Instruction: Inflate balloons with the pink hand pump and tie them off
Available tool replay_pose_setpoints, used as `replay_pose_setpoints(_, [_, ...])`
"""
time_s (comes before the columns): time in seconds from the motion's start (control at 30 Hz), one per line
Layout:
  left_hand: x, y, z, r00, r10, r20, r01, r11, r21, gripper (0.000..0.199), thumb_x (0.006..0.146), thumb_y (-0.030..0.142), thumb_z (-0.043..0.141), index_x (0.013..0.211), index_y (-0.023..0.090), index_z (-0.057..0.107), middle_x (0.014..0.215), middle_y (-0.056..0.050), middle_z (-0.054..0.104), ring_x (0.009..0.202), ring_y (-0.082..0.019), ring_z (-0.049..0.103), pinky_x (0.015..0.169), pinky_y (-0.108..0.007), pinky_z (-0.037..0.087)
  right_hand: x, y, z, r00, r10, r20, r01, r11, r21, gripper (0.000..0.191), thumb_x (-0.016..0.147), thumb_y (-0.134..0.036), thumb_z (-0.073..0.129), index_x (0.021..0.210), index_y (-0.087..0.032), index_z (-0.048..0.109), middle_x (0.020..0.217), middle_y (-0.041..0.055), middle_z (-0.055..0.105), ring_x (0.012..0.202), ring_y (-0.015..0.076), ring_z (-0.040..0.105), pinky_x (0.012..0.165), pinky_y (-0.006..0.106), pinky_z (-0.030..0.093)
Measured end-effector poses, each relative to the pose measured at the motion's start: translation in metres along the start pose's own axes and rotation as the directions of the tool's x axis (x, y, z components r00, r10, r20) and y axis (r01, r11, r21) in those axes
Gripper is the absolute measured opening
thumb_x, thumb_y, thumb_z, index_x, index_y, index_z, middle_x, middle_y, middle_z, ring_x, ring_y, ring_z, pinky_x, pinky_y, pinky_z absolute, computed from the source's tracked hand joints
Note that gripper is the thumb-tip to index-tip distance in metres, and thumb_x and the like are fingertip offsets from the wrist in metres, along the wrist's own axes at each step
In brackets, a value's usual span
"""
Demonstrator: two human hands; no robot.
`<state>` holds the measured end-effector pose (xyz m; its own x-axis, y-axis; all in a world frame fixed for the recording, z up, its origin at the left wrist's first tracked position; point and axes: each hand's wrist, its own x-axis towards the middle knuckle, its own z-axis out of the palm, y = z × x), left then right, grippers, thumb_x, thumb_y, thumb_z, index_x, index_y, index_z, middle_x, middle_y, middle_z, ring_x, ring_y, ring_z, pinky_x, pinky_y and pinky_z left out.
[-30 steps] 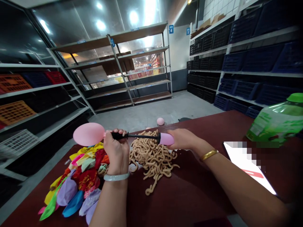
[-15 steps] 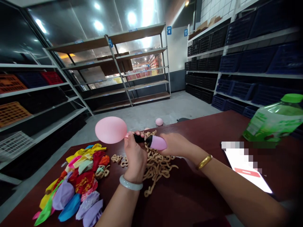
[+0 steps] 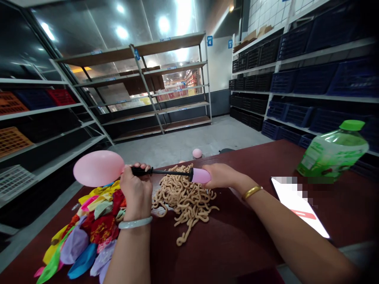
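A storeroom — past the far edge of the smooth dark-red table (image 3: 231, 228) stand grey metal shelving (image 3: 173, 47) and slatted dark-blue plastic crates (image 3: 308, 81).

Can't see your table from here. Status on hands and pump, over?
Left hand gripping black handle; right hand around purple barrel. Pump rod extended, pink balloon at handle end. Tan coils heaped nearby.

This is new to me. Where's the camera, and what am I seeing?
There is no machine: the camera sits on a person's head, looking forward and down. The bare left hand grips the black handle of what seems a lilac and black hand pump, with an inflated pink balloon against it; the right hand holds the pump's lilac end. On the dark red table are apparently limp multicoloured balloons, heaped beige curly strands, a flat lit screen and a green plastic bottle.
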<state>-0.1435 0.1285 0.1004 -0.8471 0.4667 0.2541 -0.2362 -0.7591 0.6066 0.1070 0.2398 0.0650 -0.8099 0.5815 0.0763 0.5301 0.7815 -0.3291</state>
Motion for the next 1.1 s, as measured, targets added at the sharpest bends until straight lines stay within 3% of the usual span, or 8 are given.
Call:
replay_pose_setpoints(0.2, [-0.014,-0.017,0.005,0.999,-0.014,0.052,0.015,0.999,-0.031,0.019,0.075,0.019,0.063,0.075,0.019,0.044,0.066,0.004,0.050,0.059,-0.010,0.051,0.057,-0.024,0.042,-0.002,0.006,-0.002,1.000,0.013,-0.015,-0.013,1.000,-0.029,0.043,0.068,-0.052,0.066,0.099,-0.023,0.063,0.092,0.0059,0.070,0.076,0.0235,0.063,0.055,0.030,0.032])
replay_pose_setpoints(0.43, [-0.060,-0.051,0.020,0.986,-0.137,0.097,0.140,0.990,-0.023,0.021,0.082,0.027,0.064,0.080,0.019,0.045,0.072,0.003,0.053,0.063,-0.011,0.055,0.064,-0.026,0.045,-0.002,-0.009,0.001,0.999,0.019,-0.032,-0.021,0.996,-0.083,0.045,0.070,-0.056,0.062,0.101,-0.024,0.061,0.093,0.0059,0.070,0.077,0.0240,0.064,0.058,0.031,0.035])
replay_pose_setpoints(0.63, [-0.084,-0.057,0.028,0.975,-0.168,0.146,0.172,0.985,-0.016,0.019,0.082,0.025,0.063,0.080,0.019,0.045,0.073,0.002,0.053,0.065,-0.011,0.055,0.066,-0.026,0.046,-0.004,-0.023,0.004,0.997,0.025,-0.067,-0.030,0.997,-0.072,0.045,0.070,-0.054,0.062,0.103,-0.024,0.058,0.093,0.0057,0.071,0.079,0.0252,0.065,0.059,0.031,0.036])
replay_pose_setpoints(0.83, [-0.068,-0.045,0.026,0.976,-0.160,0.146,0.159,0.987,0.017,0.018,0.081,0.023,0.063,0.080,0.019,0.045,0.072,0.002,0.053,0.063,-0.012,0.054,0.061,-0.026,0.045,0.000,-0.026,0.011,0.997,0.016,-0.077,-0.017,1.000,-0.008,0.043,0.072,-0.056,0.061,0.102,-0.025,0.057,0.090,0.0036,0.071,0.075,0.0237,0.065,0.053,0.030,0.032])
replay_pose_setpoints(1.1, [-0.012,-0.013,0.002,0.997,-0.066,0.044,0.066,0.998,0.002,0.021,0.073,0.020,0.064,0.077,0.019,0.044,0.066,0.004,0.051,0.058,-0.011,0.052,0.057,-0.025,0.042,-0.002,-0.009,0.002,1.000,0.007,0.014,-0.007,1.000,0.013,0.044,0.069,-0.055,0.066,0.099,-0.024,0.061,0.090,0.0041,0.070,0.075,0.0223,0.062,0.055,0.031,0.033])
